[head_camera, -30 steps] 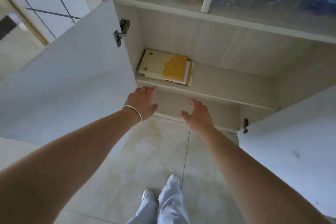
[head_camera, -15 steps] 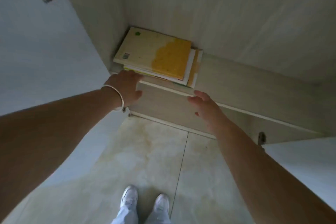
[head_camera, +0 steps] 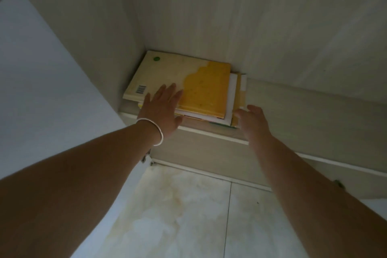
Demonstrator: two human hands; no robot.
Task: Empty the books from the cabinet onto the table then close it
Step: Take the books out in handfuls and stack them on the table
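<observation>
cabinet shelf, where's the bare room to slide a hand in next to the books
The shelf is bare to the right of the book stack, out to the picture's edge; the right hand reaches in there. On the left it is crowded: the stack sits in the corner by the cabinet side wall, and the left hand lies flat on the top book.

Head camera looks steeply down, close, into the cabinet (head_camera: 272, 27).
</observation>
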